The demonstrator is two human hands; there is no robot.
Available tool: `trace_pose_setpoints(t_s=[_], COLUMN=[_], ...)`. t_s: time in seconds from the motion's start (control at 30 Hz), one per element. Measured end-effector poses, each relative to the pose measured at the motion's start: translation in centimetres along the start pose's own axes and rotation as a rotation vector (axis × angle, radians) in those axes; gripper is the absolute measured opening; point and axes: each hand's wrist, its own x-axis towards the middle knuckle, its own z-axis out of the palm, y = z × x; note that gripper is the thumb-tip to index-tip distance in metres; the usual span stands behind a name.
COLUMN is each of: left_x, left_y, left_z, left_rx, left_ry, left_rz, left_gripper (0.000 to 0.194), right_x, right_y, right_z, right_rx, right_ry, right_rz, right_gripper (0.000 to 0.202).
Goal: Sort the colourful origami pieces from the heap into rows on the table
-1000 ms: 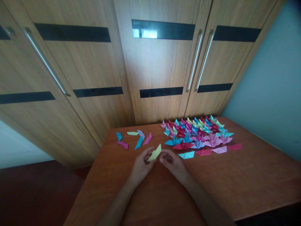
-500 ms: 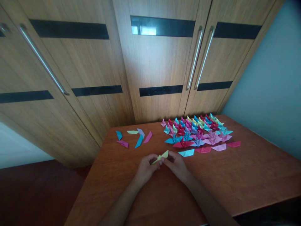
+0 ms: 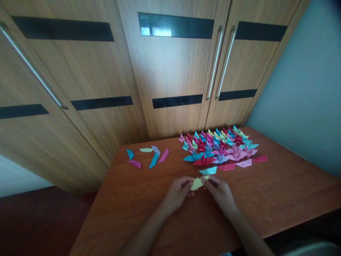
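Observation:
A small folded piece of pale yellow origami paper (image 3: 197,184) is held between both hands above the table. My left hand (image 3: 179,193) pinches its left end, and my right hand (image 3: 220,193) pinches its right end. Just beyond my fingers lies a light blue folded paper (image 3: 208,170). To its right run a red folded paper (image 3: 226,166), a pink one (image 3: 244,163) and another red one (image 3: 260,159). Behind this row stand several rows of colourful folded paper cranes (image 3: 221,145).
On the left of the brown table (image 3: 144,199) lie several loose folded papers, among them a blue one (image 3: 153,160) and a magenta one (image 3: 134,164). A wooden wardrobe (image 3: 173,67) with metal handles rises behind the table. A pale wall (image 3: 301,106) borders the right side.
Both hands have moved to the right with the yellow paper, now near the light blue piece. More of the yellow paper's face shows. The camera view has shifted slightly.

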Motion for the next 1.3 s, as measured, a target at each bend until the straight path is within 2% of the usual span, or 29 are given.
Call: trace_pose_setpoints(t_s=[0.1,0.17,0.3,0.4,0.47,0.8,1.17,1.3], left_x=[0.9,1.1,0.8,0.6,0.6,1.7,1.6,1.4], left_y=[0.7,1.3,2.0,1.8,1.5,1.3,1.3,1.6], left_z=[2.2,3.6,6.8,8.7,9.3,9.2,9.2,9.2], left_rx=[0.266,0.472,0.794,0.932,0.977,1.023,1.002,0.982], left_ry=[0.116,0.139,0.002,-0.060,-0.074,-0.060,-0.043,-0.039], left_rz=[0.125,0.237,0.379,0.415,0.425,0.416,0.405,0.402], left_gripper=[0.026,0.030,0.035,0.042,0.049,0.055,0.058,0.056], right_x=[-0.2,-0.3,-0.5,-0.5,-0.4,1.3,1.5,1.3], right_y=[1.2,2.1,3.6,3.7,3.5,3.4,3.6,3.5], right_z=[-3.2,-5.3,-8.1,-8.7,-8.7,-8.3,-8.2,-8.3], right_rx=[-0.059,-0.140,-0.501,-0.775,-0.894,-1.055,-1.032,-1.016], right_ry=[0.146,0.228,0.306,0.301,0.306,0.293,0.293,0.335], right_rz=[0.037,0.054,0.086,0.114,0.126,0.119,0.130,0.115], right_gripper=[0.037,0.040,0.041,0.038,0.037,0.033,0.034,0.033])
